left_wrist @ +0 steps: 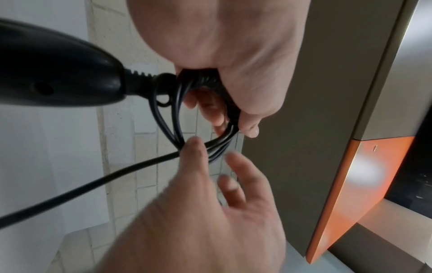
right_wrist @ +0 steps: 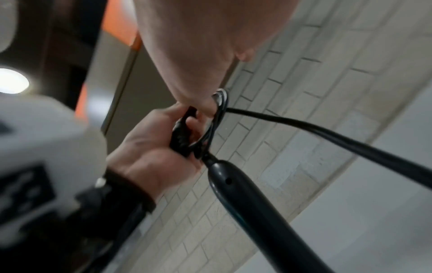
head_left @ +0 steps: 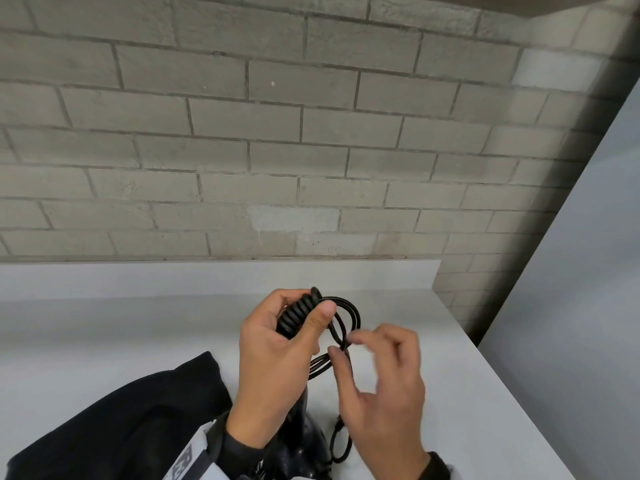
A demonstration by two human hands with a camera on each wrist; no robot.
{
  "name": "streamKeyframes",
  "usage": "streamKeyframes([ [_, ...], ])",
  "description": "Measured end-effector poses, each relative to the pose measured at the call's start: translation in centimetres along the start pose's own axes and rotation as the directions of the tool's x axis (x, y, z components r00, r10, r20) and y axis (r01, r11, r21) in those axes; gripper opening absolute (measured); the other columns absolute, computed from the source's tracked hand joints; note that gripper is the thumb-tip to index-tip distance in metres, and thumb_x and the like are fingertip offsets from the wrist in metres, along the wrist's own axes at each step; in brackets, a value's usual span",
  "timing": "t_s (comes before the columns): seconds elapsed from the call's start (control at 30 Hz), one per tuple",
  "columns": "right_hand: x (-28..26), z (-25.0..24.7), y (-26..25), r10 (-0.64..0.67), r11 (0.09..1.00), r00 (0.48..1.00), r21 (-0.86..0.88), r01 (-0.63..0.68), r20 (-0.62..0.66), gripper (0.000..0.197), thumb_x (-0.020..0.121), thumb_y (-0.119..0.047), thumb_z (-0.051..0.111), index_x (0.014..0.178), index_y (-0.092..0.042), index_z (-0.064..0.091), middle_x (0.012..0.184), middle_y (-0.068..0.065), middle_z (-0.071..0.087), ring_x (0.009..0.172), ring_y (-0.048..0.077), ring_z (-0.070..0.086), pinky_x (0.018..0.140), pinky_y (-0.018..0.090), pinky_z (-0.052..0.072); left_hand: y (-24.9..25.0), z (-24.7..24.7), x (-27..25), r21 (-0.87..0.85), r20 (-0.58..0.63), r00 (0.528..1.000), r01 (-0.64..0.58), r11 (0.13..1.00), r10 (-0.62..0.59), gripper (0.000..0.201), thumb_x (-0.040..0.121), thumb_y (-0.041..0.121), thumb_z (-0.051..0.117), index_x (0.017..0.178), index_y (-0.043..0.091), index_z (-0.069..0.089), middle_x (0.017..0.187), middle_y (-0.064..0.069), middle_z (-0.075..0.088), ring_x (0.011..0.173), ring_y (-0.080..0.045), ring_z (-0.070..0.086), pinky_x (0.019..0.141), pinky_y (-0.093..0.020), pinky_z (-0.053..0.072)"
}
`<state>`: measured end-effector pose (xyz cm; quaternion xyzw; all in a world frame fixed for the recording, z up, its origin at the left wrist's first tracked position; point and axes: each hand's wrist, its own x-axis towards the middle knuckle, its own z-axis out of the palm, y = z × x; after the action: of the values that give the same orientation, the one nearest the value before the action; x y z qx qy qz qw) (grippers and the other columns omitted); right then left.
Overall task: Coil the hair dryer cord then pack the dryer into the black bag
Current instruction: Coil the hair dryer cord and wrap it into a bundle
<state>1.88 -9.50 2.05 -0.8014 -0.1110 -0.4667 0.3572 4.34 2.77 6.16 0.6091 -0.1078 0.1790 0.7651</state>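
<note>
My left hand (head_left: 306, 308) grips a tight bundle of coiled black cord (head_left: 346, 317), thumb pressed over the windings. Just to its right, my right hand (head_left: 343, 345) pinches the cord loops between thumb and forefinger, its other fingers spread loosely. The black hair dryer (head_left: 306, 441) hangs or stands below both hands, partly hidden by them. Its handle (left_wrist: 51, 73) ends at the strain relief, where the cord (left_wrist: 176, 114) loops up into my left hand (left_wrist: 233, 125). A free length of cord (right_wrist: 339, 140) trails away. The black bag (head_left: 138, 410) lies at lower left on the table.
The white table (head_left: 450, 393) meets a grey brick wall (head_left: 277, 150) at a low white upstand. A pale panel (head_left: 588, 271) closes off the right side. An orange-and-grey cabinet (left_wrist: 350, 184) is overhead in the wrist views.
</note>
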Motion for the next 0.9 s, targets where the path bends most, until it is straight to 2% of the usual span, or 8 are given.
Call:
streamKeyframes([
  [0.13,-0.1,0.6,-0.7,-0.065,0.987,0.998,-0.144,0.065,0.006,0.021,0.091,-0.032,0.062,0.096,-0.013,0.069,0.086,0.001,0.056,0.07,0.018,0.056,0.051,0.027,0.047,-0.1,0.3,-0.3,-0.003,-0.001,1.0,-0.013,1.0,0.013,0.02,0.073,0.03,0.077,0.084,0.014,0.069,0.063,0.005,0.064,0.051,-0.006,0.053,0.052,-0.018,0.046],
  [0.2,0.1,0.4,-1.2,-0.031,0.991,0.998,-0.127,0.037,0.048,0.02,0.092,-0.03,0.06,0.093,-0.013,0.07,0.084,-0.002,0.056,0.07,0.014,0.054,0.054,0.022,0.045,-0.3,0.3,-0.4,0.034,-0.001,0.999,-0.054,0.998,0.054,0.02,0.073,0.03,0.077,0.084,0.015,0.069,0.061,0.008,0.063,0.051,-0.005,0.054,0.054,-0.016,0.046],
  [0.27,0.7,-0.1,-2.0,0.142,0.99,0.98,-0.01,-0.142,0.139,0.014,0.093,-0.03,0.059,0.087,-0.02,0.068,0.082,-0.015,0.053,0.072,0.006,0.053,0.062,0.013,0.041,-0.4,0.1,-0.3,0.082,-0.004,0.995,-0.102,0.991,0.103,0.022,0.072,0.032,0.077,0.084,0.017,0.069,0.066,0.006,0.067,0.057,-0.007,0.06,0.058,-0.017,0.049],
  [0.4,3.0,-2.1,-2.7,0.46,0.795,0.752,0.159,-0.586,0.473,0.023,0.09,-0.032,0.065,0.071,-0.018,0.065,0.063,-0.011,0.049,0.058,0.004,0.044,0.059,0.013,0.036,-0.6,-0.4,0.2,0.168,0.004,0.987,-0.156,0.973,0.158,0.028,0.073,0.034,0.077,0.098,0.024,0.072,0.083,0.008,0.074,0.076,-0.006,0.07,0.072,-0.015,0.051],
  [0.5,5.5,-3.9,-2.4,0.472,0.613,0.523,0.162,-0.773,0.71,0.034,0.09,-0.036,0.066,0.064,-0.015,0.064,0.063,-0.003,0.045,0.063,0.011,0.038,0.064,0.021,0.034,-0.8,-0.8,0.6,0.208,0.073,0.977,-0.209,0.956,0.198,0.036,0.082,0.042,0.077,0.116,0.033,0.071,0.077,0.001,0.071,0.067,-0.014,0.064,0.069,-0.02,0.053],
  [0.6,7.1,-4.7,-1.6,0.398,0.463,0.394,0.19,-0.866,0.828,0.034,0.089,-0.034,0.065,0.06,-0.016,0.06,0.066,0.0,0.051,0.066,0.014,0.043,0.066,0.025,0.038,-1.2,-0.8,0.7,0.176,0.108,0.968,-0.243,0.954,0.226,0.03,0.079,0.041,0.073,0.104,0.025,0.074,0.082,0.002,0.074,0.072,-0.019,0.069,0.068,-0.031,0.057],
  [0.77,7.8,-5.1,-0.8,0.351,0.419,0.378,0.218,-0.881,0.856,0.046,0.092,-0.035,0.058,0.05,-0.018,0.046,0.063,0.003,0.05,0.063,0.015,0.046,0.065,0.028,0.04,-1.6,-0.5,1.1,0.222,0.146,0.947,-0.314,0.923,0.287,0.026,0.082,0.04,0.072,0.099,0.02,0.074,0.084,0.008,0.075,0.071,-0.02,0.071,0.063,-0.042,0.056],
  [0.9,6.8,-5.9,-0.6,0.256,0.563,0.522,0.314,-0.765,0.813,0.019,0.082,-0.032,0.07,0.073,-0.016,0.07,0.077,0.0,0.068,0.075,0.009,0.059,0.073,0.016,0.046,-1.9,-0.7,1.9,0.251,0.1,0.95,-0.311,0.917,0.295,0.028,0.081,0.041,0.072,0.099,0.019,0.074,0.084,0.01,0.074,0.072,-0.015,0.071,0.065,-0.037,0.057],
])
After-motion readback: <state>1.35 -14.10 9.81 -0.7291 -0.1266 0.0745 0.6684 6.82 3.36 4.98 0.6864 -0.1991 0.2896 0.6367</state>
